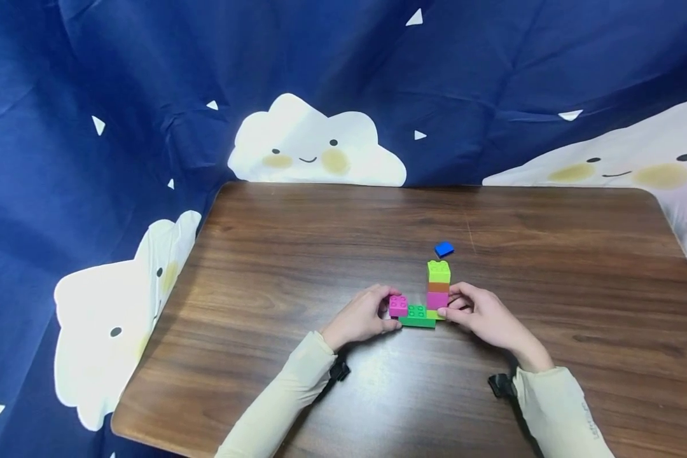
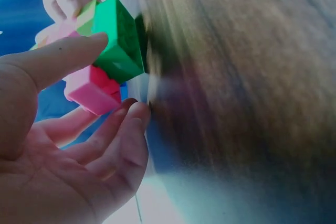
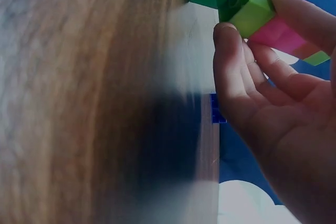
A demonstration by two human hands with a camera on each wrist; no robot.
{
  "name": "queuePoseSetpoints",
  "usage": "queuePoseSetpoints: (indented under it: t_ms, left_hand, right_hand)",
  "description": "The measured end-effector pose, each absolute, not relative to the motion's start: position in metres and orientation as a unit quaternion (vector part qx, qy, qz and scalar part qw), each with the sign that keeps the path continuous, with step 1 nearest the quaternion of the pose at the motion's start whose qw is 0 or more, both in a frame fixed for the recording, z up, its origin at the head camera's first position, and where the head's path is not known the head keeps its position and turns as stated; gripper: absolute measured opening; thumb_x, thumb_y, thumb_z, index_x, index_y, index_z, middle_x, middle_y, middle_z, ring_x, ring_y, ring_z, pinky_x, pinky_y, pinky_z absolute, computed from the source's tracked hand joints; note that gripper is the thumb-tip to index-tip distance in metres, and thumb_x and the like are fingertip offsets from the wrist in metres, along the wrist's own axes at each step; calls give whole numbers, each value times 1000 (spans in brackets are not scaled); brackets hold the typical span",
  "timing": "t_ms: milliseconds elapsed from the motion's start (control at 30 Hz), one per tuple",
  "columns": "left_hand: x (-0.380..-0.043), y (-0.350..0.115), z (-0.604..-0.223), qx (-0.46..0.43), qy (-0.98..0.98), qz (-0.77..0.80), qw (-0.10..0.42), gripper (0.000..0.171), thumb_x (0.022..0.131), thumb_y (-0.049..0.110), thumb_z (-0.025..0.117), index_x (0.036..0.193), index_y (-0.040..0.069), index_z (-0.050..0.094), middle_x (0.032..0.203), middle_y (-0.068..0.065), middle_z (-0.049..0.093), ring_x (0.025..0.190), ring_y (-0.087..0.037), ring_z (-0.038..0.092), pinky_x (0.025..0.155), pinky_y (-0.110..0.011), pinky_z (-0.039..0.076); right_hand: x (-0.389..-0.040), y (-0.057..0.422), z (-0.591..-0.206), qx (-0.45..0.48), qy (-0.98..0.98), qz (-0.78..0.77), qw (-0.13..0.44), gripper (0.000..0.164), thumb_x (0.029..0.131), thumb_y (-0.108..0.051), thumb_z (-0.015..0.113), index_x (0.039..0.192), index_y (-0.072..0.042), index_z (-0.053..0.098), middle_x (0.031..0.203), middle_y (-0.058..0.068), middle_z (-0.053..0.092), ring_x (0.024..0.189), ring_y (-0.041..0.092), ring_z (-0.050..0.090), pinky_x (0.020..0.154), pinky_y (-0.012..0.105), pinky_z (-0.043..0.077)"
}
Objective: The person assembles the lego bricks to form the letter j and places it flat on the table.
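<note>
Several toy building bricks are joined into one low build with a tower. A green brick [image 1: 416, 322] forms its front base, with a pink brick [image 1: 398, 305] raised at the left end. To the right, a flat lime brick [image 3: 257, 11] carries the tower of pink [image 1: 437, 300], orange [image 1: 439, 287] and lime bricks [image 1: 439, 273]. My left hand [image 1: 363, 316] holds the left end, thumb against the green brick and fingers curled behind the pink one. At the tower's foot, my right hand [image 1: 482, 313] pinches the flat lime brick between thumb and fingers.
A small blue brick [image 1: 444, 249] lies on the brown wooden table [image 1: 298, 254] just beyond the tower. Dark blue cloth [image 1: 149, 63] with white clouds hangs behind and to the left of the table. Black straps [image 1: 500, 385] circle both wrists.
</note>
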State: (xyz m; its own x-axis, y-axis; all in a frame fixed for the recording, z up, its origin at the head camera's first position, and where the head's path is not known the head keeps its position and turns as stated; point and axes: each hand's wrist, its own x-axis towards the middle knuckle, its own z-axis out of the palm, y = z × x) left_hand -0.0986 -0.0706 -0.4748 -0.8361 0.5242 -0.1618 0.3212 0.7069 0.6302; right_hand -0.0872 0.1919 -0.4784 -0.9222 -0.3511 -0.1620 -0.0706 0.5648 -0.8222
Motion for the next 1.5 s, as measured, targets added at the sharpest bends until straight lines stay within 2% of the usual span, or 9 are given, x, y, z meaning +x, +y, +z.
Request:
queuePoseSetpoints:
  t_ms: [233, 467, 533, 767, 1067, 1333, 1500]
  left_hand:
    - [-97, -70, -476, 235, 908, 306, 164, 59, 77, 24, 82, 128, 11, 57, 104, -1, 60, 89, -10, 53, 77, -18, 44]
    - [-92, -66, -472, 234, 918, 276, 161, 65, 75, 27, 83, 132, 14, 54, 120, -4, 56, 103, -14, 55, 94, -28, 47]
    - [-91, -65, -472, 236, 922, 264, 156, 65, 75, 27, 82, 132, 15, 53, 121, -4, 55, 104, -14, 55, 95, -28, 47]
    - [-88, -64, -474, 246, 930, 238, 132, 57, 78, 28, 80, 128, 15, 55, 119, -4, 53, 93, -12, 57, 81, -24, 50]
    - [-85, -66, -472, 273, 933, 207, 107, 47, 81, 27, 76, 123, 15, 58, 117, 0, 56, 89, -9, 56, 76, -23, 50]
    - [-85, -66, -473, 281, 933, 193, 113, 47, 80, 28, 75, 122, 15, 60, 107, 1, 55, 79, -7, 50, 66, -18, 44]
    - [-85, -66, -471, 279, 933, 192, 124, 46, 80, 28, 75, 122, 15, 60, 107, 2, 55, 79, -6, 50, 68, -19, 45]
  right_hand:
    - [-89, 193, -479, -110, 850, -483, 177, 38, 91, -22, 67, 116, 5, 59, 89, 8, 72, 77, 2, 63, 64, 22, 49]
    - [-89, 191, -477, -87, 833, -505, 208, 43, 93, -24, 65, 119, 9, 56, 93, 11, 73, 79, 7, 67, 69, 23, 53]
    - [-90, 190, -476, -83, 828, -512, 215, 44, 93, -23, 64, 120, 11, 55, 96, 14, 73, 80, 9, 68, 71, 22, 54]
    - [-90, 189, -480, -70, 816, -521, 242, 43, 94, -21, 63, 118, 13, 55, 100, 17, 72, 81, 8, 68, 74, 21, 54]
    - [-90, 188, -478, -53, 802, -526, 278, 44, 94, -21, 63, 116, 15, 55, 95, 15, 72, 78, 12, 68, 71, 24, 56]
    - [-89, 184, -471, -45, 822, -493, 282, 42, 93, -25, 63, 112, 13, 62, 90, 11, 73, 75, 11, 68, 69, 23, 55]
    - [-88, 182, -468, -42, 827, -487, 277, 41, 93, -24, 64, 111, 13, 63, 88, 11, 73, 72, 10, 68, 67, 23, 55]
